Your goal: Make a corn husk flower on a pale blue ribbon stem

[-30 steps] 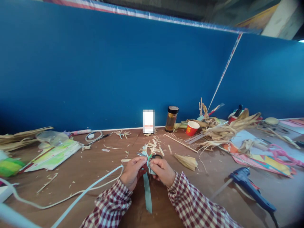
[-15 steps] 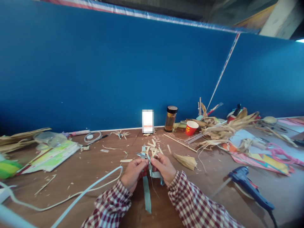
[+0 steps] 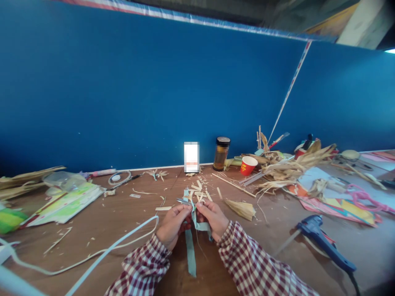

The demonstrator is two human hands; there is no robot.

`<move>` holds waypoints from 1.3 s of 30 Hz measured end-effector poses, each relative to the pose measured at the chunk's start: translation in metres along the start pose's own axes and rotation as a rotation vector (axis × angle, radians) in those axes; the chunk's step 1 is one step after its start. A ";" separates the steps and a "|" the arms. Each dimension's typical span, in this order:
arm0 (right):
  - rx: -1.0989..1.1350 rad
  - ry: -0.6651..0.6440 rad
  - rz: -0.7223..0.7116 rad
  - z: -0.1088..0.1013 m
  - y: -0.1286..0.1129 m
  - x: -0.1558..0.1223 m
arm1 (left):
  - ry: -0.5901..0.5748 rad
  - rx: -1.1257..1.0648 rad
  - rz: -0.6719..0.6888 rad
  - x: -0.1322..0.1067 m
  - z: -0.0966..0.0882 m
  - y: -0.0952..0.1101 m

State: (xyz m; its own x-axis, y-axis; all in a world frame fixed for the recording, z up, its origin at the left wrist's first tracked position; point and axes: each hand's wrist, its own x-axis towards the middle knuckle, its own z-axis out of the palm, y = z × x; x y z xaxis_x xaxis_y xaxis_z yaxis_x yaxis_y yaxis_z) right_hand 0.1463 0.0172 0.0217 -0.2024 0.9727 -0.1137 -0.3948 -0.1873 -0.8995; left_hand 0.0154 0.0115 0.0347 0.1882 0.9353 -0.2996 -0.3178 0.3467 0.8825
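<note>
My left hand (image 3: 173,225) and my right hand (image 3: 212,218) are close together over the middle of the table, thumbs and fingers pinched. Between them they grip a pale blue-green strip (image 3: 202,226), which bends across below my right fingers. A longer length of blue-green strip (image 3: 191,255) hangs toward me under my left hand. A thin metal tool tip (image 3: 182,201) shows just beyond my left fingertips; the rest of it is hidden. Short straw-coloured pieces (image 3: 199,190) lie scattered just past my fingers.
A blue glue gun (image 3: 327,242) lies at the right, a white cable (image 3: 117,246) at the left. Dried corn husks (image 3: 286,168), a red paper cup (image 3: 248,166) and a dark-lidded jar (image 3: 221,154) stand or lie farther back, before a blue partition (image 3: 154,82).
The part of the strip between my fingertips has shifted slightly and shows more of its surface. Both hands stay nearly in place, still pinching.
</note>
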 end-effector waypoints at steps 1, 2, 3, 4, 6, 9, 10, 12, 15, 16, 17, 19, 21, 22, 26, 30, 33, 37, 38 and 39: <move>0.027 -0.003 0.014 0.000 0.000 0.000 | -0.007 -0.005 -0.002 0.000 0.000 0.000; 0.056 -0.007 0.027 0.000 0.000 0.000 | -0.015 -0.011 -0.005 0.000 0.000 0.000; 0.085 -0.014 0.038 0.000 0.000 0.000 | -0.021 -0.018 -0.008 0.000 -0.001 0.000; 0.110 -0.020 0.047 0.001 0.000 0.000 | -0.027 -0.025 -0.012 0.000 -0.001 0.000; 0.145 -0.031 0.059 0.001 0.000 0.000 | -0.034 -0.047 -0.020 0.001 -0.002 -0.001; 0.161 -0.032 0.069 0.001 0.001 -0.001 | -0.036 -0.091 -0.031 0.001 -0.003 -0.001; 0.161 -0.031 0.070 0.001 0.001 -0.001 | -0.038 -0.101 -0.036 0.001 -0.003 -0.001; 0.157 -0.030 0.068 0.001 0.001 -0.001 | -0.044 -0.112 -0.045 0.002 -0.002 -0.001; 0.148 -0.026 0.070 0.001 0.002 -0.001 | -0.058 -0.114 -0.056 0.003 -0.002 -0.001; 0.146 -0.025 0.073 0.001 0.001 -0.001 | -0.058 -0.112 -0.058 0.003 -0.002 -0.001; 0.145 -0.027 0.076 0.001 0.001 0.000 | -0.056 -0.108 -0.062 0.003 -0.002 -0.001; 0.147 -0.039 0.083 0.001 0.001 0.000 | -0.052 -0.097 -0.070 0.003 -0.002 -0.001; 0.156 -0.050 0.087 0.001 0.001 0.000 | -0.060 -0.086 -0.074 0.003 -0.002 -0.002; 0.161 -0.051 0.088 0.001 0.001 0.000 | -0.065 -0.080 -0.073 0.003 -0.002 -0.002; 0.160 -0.059 0.090 0.000 0.002 0.000 | -0.060 -0.075 -0.071 0.004 -0.001 -0.002; 0.158 -0.060 0.091 -0.001 0.003 0.000 | -0.059 -0.081 -0.074 0.003 -0.002 -0.003; 0.152 -0.054 0.090 0.000 0.002 0.000 | -0.062 -0.075 -0.074 0.003 -0.002 -0.004; 0.147 -0.063 0.082 0.000 0.000 -0.001 | -0.066 -0.071 -0.077 0.002 -0.002 -0.003; 0.146 -0.065 0.079 0.000 0.000 -0.001 | -0.065 -0.071 -0.077 0.002 -0.002 -0.003; 0.143 -0.063 0.077 0.000 0.000 -0.001 | -0.065 -0.071 -0.076 0.002 -0.001 -0.003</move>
State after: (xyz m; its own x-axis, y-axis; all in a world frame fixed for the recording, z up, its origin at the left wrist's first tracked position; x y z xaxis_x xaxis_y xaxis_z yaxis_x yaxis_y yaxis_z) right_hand 0.1460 0.0162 0.0218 -0.2911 0.9450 -0.1493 -0.4982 -0.2829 -0.8196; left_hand 0.0154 0.0125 0.0311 0.2737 0.9002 -0.3387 -0.3652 0.4230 0.8293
